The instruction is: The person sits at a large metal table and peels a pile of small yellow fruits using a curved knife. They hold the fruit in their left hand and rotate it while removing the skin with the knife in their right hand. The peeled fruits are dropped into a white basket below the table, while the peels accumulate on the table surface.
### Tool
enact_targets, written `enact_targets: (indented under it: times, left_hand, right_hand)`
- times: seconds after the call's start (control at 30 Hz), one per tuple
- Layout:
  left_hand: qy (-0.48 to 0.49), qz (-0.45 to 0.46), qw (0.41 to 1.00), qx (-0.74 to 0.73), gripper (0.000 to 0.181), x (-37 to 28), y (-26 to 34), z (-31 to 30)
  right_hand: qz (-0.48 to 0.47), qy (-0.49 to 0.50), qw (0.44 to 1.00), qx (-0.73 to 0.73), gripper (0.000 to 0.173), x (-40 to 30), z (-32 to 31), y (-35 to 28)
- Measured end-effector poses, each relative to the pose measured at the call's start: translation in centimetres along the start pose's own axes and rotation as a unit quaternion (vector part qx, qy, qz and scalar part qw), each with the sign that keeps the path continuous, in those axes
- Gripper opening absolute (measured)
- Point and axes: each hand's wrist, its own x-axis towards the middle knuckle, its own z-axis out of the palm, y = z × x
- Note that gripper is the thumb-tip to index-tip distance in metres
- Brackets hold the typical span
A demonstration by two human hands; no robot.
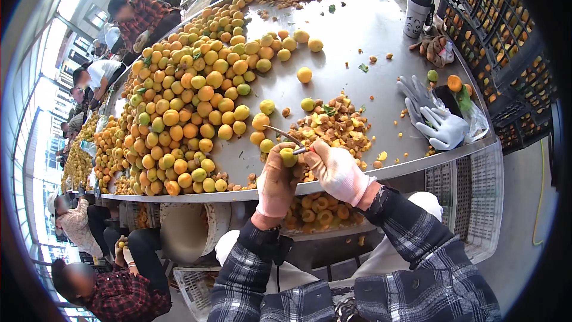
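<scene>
My left hand (278, 181), in a soiled pale work glove, holds a yellow-green apricot (288, 157) over the table's near edge. My right hand (337, 170), also gloved, grips a small tool with a curved metal blade (282, 133); its metal collar lies against the fruit. A heap of apricot pits and scraps (339, 125) is just beyond my hands. Whole apricots (178, 116) are piled to the left on the steel table (384, 98). Below the edge, between my knees, a crate holds opened apricots (324, 212). My fingers hide part of the held fruit and the tool's handle.
Grey gloves (440, 127), a plastic bag (477, 123) and a lidded tumbler (418, 13) are at the right. Black crates of fruit (500, 36) stand beyond them. A white bucket (187, 232) stands at lower left. Several people sit along the table, one (116, 286) close at lower left.
</scene>
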Motion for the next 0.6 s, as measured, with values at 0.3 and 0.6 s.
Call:
enact_targets:
  times: [0.3,0.6]
  left_hand:
    - [0.024,-0.013,0.998,0.063,0.045,0.2,0.6,1.6]
    - [0.018,0.041,0.978,0.202,0.049,0.7,0.4,1.2]
  right_hand:
    - [-0.018,0.037,0.998,0.055,0.026,-0.1,1.0,1.0]
    - [0.015,0.050,0.998,-0.026,0.025,-0.4,0.6,0.0]
